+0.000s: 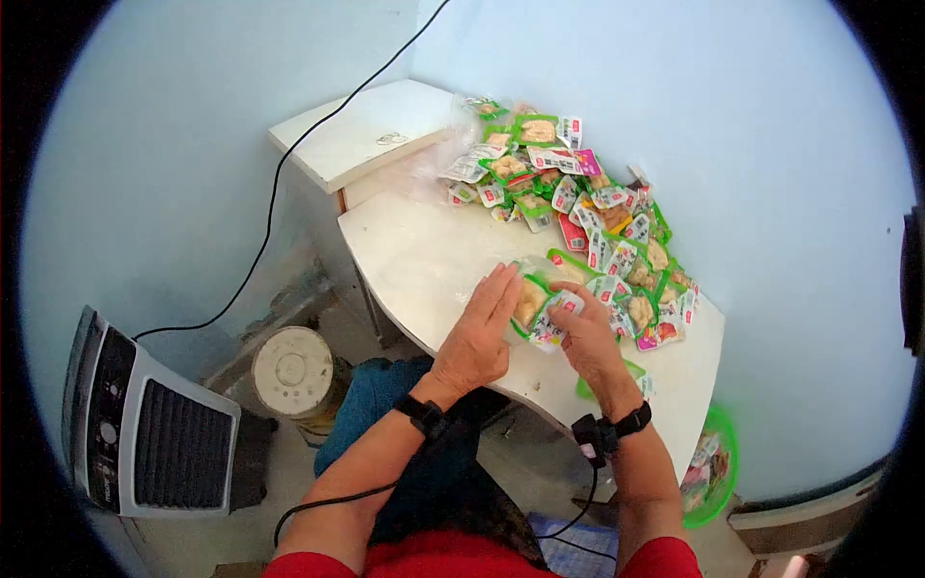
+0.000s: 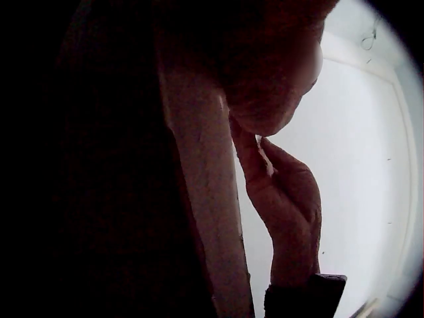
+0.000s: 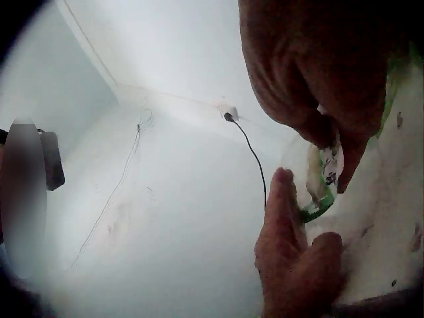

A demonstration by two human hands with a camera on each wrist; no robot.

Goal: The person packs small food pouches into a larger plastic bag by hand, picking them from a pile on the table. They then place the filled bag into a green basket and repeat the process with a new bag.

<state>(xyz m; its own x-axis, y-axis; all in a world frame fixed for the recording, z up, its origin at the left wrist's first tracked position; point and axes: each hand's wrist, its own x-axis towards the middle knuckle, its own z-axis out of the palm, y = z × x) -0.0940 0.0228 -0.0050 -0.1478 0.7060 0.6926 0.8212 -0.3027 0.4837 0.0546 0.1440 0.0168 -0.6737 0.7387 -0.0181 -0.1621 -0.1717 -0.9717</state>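
Observation:
My right hand (image 1: 590, 337) pinches a green-edged snack packet (image 1: 530, 301) between thumb and fingers, close over the white table. Pale food shows through the packet's clear part, and a printed white label lies at its right end. My left hand (image 1: 479, 328) lies along the packet's left side with its fingers straight and close together. In the right wrist view, the packet (image 3: 318, 179) stands between the left hand (image 3: 291, 255) below and the dark right hand (image 3: 315, 73) above. The left wrist view is very dark; the near hand (image 2: 271, 79) hides the packet there.
A heap of similar packets (image 1: 567, 193) spreads along the table's wall side, with a clear plastic bag (image 1: 445, 164) behind. One packet (image 1: 640, 378) lies by the right wrist. A green basket (image 1: 734, 462) holds more packets on the floor. An air cooler (image 1: 183, 443) and lidded bucket (image 1: 292, 369) stand left.

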